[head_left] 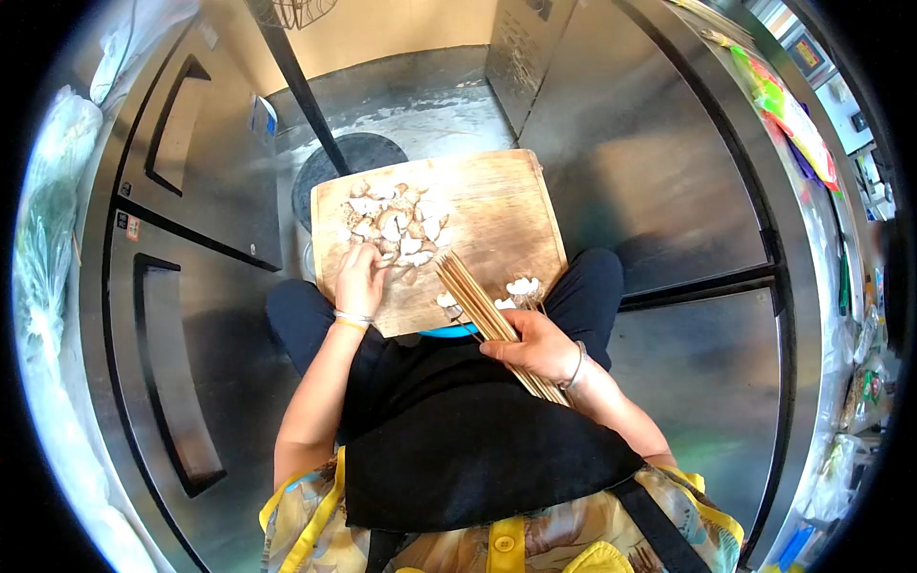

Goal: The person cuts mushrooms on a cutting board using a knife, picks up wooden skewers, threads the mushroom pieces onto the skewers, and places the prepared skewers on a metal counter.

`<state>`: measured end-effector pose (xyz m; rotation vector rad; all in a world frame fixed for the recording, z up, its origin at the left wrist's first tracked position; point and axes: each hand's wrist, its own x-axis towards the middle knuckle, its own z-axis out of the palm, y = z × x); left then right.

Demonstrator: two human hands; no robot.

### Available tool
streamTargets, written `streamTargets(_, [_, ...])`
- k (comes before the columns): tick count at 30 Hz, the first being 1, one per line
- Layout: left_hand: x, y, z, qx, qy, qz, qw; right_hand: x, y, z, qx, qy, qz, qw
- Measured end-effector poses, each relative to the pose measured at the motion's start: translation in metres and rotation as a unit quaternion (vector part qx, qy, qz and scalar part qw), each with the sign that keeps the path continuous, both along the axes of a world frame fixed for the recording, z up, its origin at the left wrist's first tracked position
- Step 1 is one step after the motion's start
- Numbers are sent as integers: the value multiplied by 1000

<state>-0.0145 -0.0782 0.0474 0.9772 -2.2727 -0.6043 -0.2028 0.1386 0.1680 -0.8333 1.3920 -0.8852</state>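
Cut mushroom pieces (401, 220) lie in a loose pile on the left half of a wooden cutting board (501, 205). At the near edge of that pile, my left hand (359, 284) has its fingers curled together on a mushroom piece, mostly hidden by the fingertips. My right hand (543, 346) is wrapped round a bundle of bamboo skewers (470, 294), pointed ends toward the pile. Beside this hand, white mushroom pieces (522, 286) appear on thin skewers over the board's near right edge. Part of something blue (449, 331) shows beneath the board.
The board rests across my knees. Steel cabinet doors stand close on the left (196, 277) and right (659, 172). Behind the board are a round dark base (358, 153) and a slanting black pole (304, 91). Colourful packets (783, 115) lie on the right counter.
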Motion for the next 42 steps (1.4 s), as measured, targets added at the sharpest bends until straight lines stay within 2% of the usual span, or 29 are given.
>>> streamTargets(1, [4, 2, -9, 0, -2, 1, 1000, 1, -1, -1, 10, 6, 5, 1000])
streamTargets(2, [8, 4, -17, 171, 128, 14, 977, 1, -2, -2, 10, 5, 6, 1000])
streamTargets(3, [12, 6, -22, 333, 252, 28, 908, 3, -3, -2, -7, 9, 4, 1000])
streamTargets(4, [12, 15, -5, 460, 308, 55, 831, 4, -3, -3, -25, 13, 2, 1000])
streamTargets(5, [13, 22, 4, 461, 307, 56, 831, 4, -4, -4, -24, 12, 2, 1000])
streamTargets(6, [15, 29, 9, 577, 408, 47, 706, 5, -5, -5, -16, -13, 3, 1000])
streamTargets(7, [17, 33, 12, 670, 493, 36, 554, 5, -5, -5, -9, -38, 4, 999])
streamTargets(8, [18, 36, 12, 708, 503, 1, 495, 5, -6, -5, -8, -38, 4, 999])
streamTargets(9, [17, 40, 17, 709, 503, 1, 494, 6, -7, -3, 3, -61, -2, 998])
streamTargets(11, [11, 52, 33, 725, 519, -14, 453, 8, -7, -1, 16, -85, -10, 996])
streamTargets(13, [8, 57, 37, 725, 520, -40, 450, 8, -6, 0, 12, -103, -10, 995])
streamTargets(15, [5, 62, 41, 689, 504, -45, 518, 10, -5, -1, 9, -111, -13, 994])
streamTargets(16, [4, 64, 44, 690, 504, -45, 518, 10, -5, -2, 6, -120, -15, 993])
streamTargets(18, [2, 68, 52, 656, 499, -48, 564, 10, -4, -1, 8, -122, -15, 992])
streamTargets(19, [1, 71, 54, 656, 499, -48, 564, 10, -5, -1, 11, -123, -15, 992])
streamTargets(21, [0, 74, 59, 625, 494, -39, 603, 11, -5, 1, 12, -122, -13, 992])
streamTargets(31, [-3, 80, 63, 543, 495, -20, 678, 10, -5, 6, 32, -128, -9, 991])
streamTargets(33, [-1, 80, 58, 468, 457, -71, 753, 9, -5, 3, 26, -126, -8, 992])
streamTargets(34, [-1, 81, 59, 467, 457, -71, 753, 9, -5, 1, 22, -125, -6, 992])
streamTargets(36, [-1, 82, 65, 392, 393, -53, 830, 9, -5, 3, 21, -128, -7, 991])
streamTargets(40, [-4, 88, 78, 366, 364, -84, 853, 8, -2, 2, 13, -131, -1, 991])
streamTargets(42, [-5, 90, 74, 372, 297, -107, 873, 6, -2, -1, 12, -129, -12, 991])
